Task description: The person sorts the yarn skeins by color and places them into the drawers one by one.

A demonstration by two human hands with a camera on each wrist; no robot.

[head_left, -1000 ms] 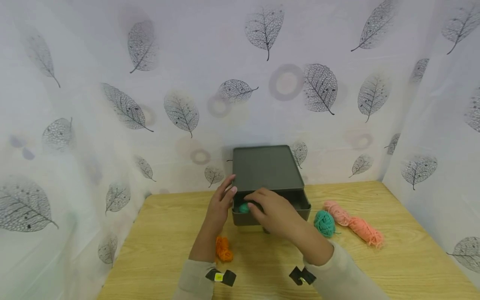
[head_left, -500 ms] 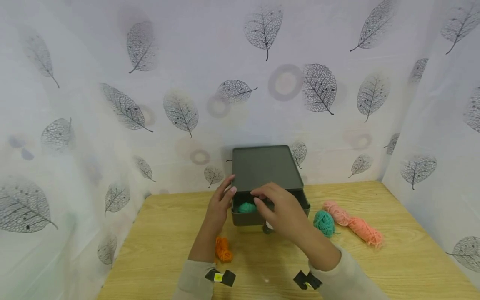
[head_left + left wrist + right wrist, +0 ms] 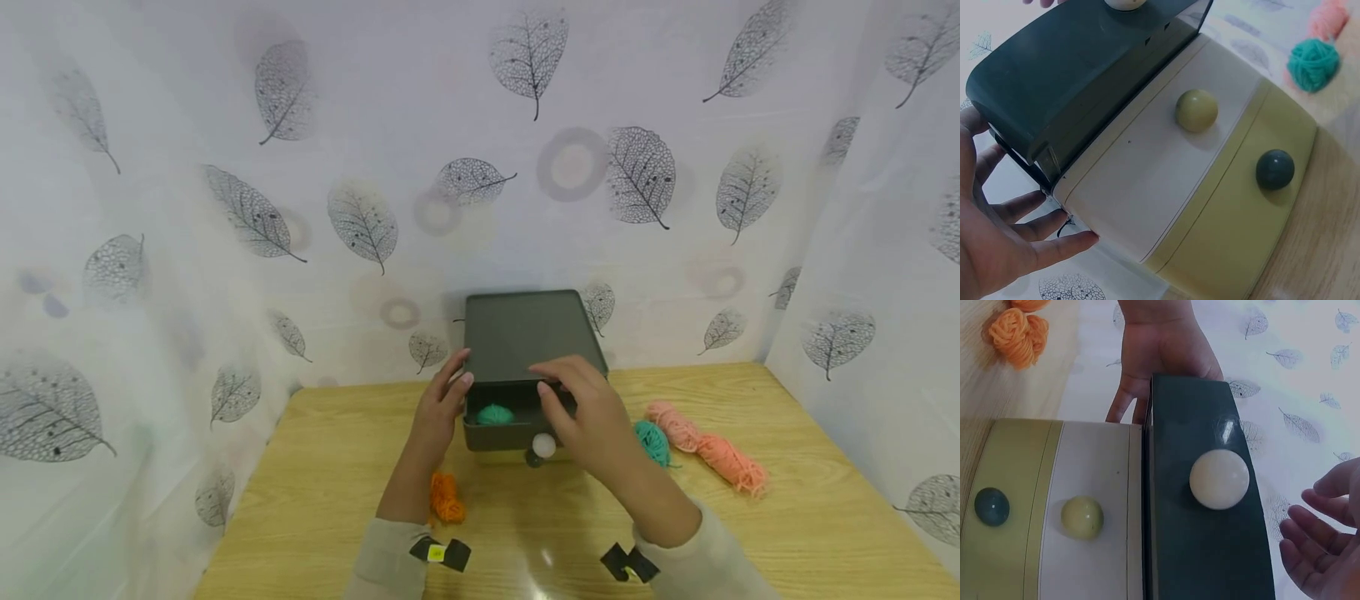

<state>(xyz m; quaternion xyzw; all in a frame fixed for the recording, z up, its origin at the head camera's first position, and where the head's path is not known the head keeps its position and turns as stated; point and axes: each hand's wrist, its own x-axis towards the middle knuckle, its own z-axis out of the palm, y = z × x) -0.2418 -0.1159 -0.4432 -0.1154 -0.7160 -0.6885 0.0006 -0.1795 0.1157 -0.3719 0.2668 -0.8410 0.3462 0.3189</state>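
Right hand lifted off teal yarn, fingers apart, left hand flat against drawer box

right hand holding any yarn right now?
No. In the head view the right hand hovers open-fingered over the open top drawer, and the teal yarn ball lies inside it, apart from the fingers.

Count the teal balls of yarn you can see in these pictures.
2: one teal ball lies in the open top drawer; another teal ball sits on the table, partly behind the right hand.

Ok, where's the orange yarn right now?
In the head view, the orange yarn lies on the table, left of centre, beside the left forearm and in front of the drawer box.
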